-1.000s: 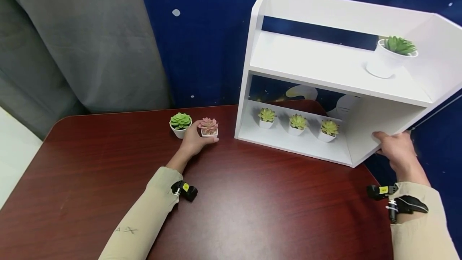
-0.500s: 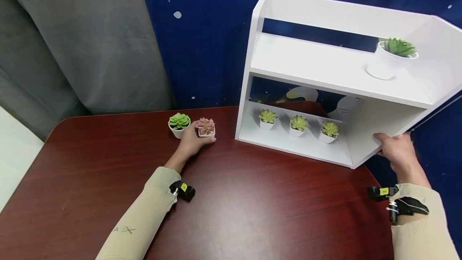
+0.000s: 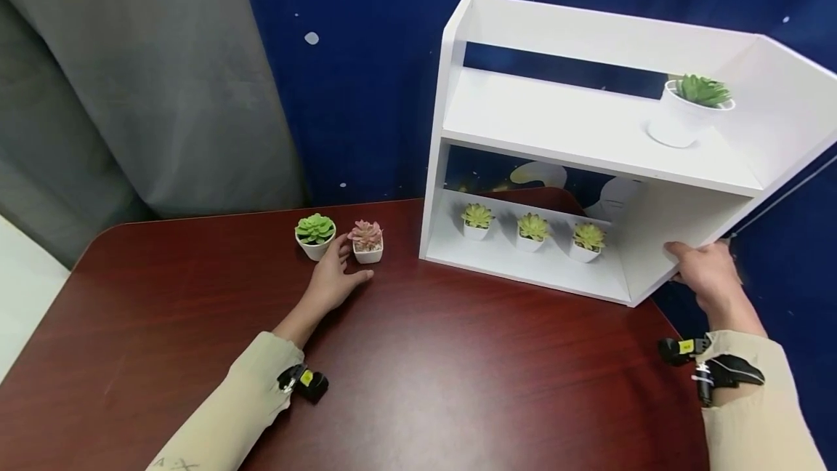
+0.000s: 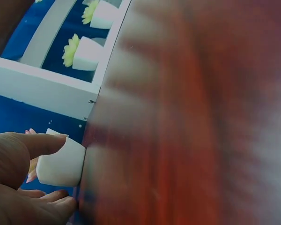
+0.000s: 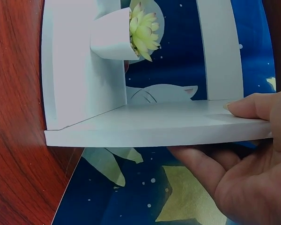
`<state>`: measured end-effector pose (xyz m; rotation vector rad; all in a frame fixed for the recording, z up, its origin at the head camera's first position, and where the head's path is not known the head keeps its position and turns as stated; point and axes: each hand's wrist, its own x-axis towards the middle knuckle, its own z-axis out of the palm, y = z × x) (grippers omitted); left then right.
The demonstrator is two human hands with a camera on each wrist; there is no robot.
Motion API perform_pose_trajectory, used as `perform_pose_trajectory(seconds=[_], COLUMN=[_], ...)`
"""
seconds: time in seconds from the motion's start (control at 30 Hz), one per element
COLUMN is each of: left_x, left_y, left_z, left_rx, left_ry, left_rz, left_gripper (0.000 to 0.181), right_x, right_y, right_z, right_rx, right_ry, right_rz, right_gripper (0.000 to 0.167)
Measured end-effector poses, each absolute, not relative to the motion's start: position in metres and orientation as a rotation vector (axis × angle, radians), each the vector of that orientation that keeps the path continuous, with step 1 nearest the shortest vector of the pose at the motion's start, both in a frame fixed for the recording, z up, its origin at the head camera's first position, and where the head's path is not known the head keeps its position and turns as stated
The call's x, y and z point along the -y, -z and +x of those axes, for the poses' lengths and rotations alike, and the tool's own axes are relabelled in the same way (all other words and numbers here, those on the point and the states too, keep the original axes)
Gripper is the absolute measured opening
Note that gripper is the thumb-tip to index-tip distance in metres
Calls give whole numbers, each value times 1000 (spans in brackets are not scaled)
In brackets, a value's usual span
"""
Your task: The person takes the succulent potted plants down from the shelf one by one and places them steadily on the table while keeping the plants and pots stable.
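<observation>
Beside a pink succulent (image 3: 366,240) is the left hand (image 3: 330,282), sleeve (image 3: 225,405) "X"-marked.

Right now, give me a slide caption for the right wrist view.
Right hand gripping a white shelf unit's side panel, a yellow-green succulent in a white pot inside.

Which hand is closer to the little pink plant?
Left. The left hand is right beside the pink plant, at its near left side. The right hand is much farther off, gripping the right side of the white shelf.
</observation>
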<state>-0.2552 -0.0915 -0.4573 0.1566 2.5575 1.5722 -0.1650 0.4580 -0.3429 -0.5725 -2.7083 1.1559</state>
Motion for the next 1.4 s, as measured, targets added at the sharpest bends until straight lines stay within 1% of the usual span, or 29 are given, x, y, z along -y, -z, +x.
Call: perform_pose_trajectory(seconds=[0.2, 0.33, 0.47, 0.53, 0.67, 0.73, 0.83, 0.93, 1.07, 1.13, 1.2, 1.27, 1.4], left_x=[95, 81, 63, 53, 29, 17, -3, -26, -63, -83, -101, -116, -140], left_y=[448, 438, 423, 413, 392, 379, 358, 339, 314, 301, 287, 271, 242], left_z=[-232, -217, -202, -195, -186, -183, -181, -181, -184, -187, -192, -197, -210], left_rx=[-2604, -2792, -2918, -2983, -3045, -3029, -3000, -3037, -3136, -3158, -3169, -3187, -3248], left_ry=[-1499, -1400, -1334, -1299, -1272, -1282, -1306, -1295, -1155, -1069, -994, -911, -743], left_rz=[118, 102, 188, 288, 578, 711, 909, 1173, 1570, 1716, 1796, 1797, 1617], left_gripper=[82, 75, 69, 62, 42, 37, 35, 34, 35, 38, 39, 41, 45], right_x=[-453, -450, -446, -445, -445, -445, -445, -447, -449, -451, -453, -453, -454], right_y=[344, 344, 343, 342, 340, 340, 340, 340, 340, 340, 340, 341, 340], right_z=[-170, -171, -171, -171, -170, -170, -172, -173, -173, -171, -169, -168, -167], right_rx=[2692, 2686, 2690, 2693, 2694, 2697, 2699, 2704, 2704, 2699, 2704, 2709, 2713], right_ry=[-1185, -1195, -1209, -1212, -1210, -1209, -1213, -1191, -1149, -1130, -1117, -1101, -1100], right_rz=[-552, -549, -552, -554, -560, -561, -560, -559, -529, -523, -525, -538, -544], right_gripper=[62, 62, 62, 63, 63, 63, 64, 64, 62, 60, 61, 61, 61])
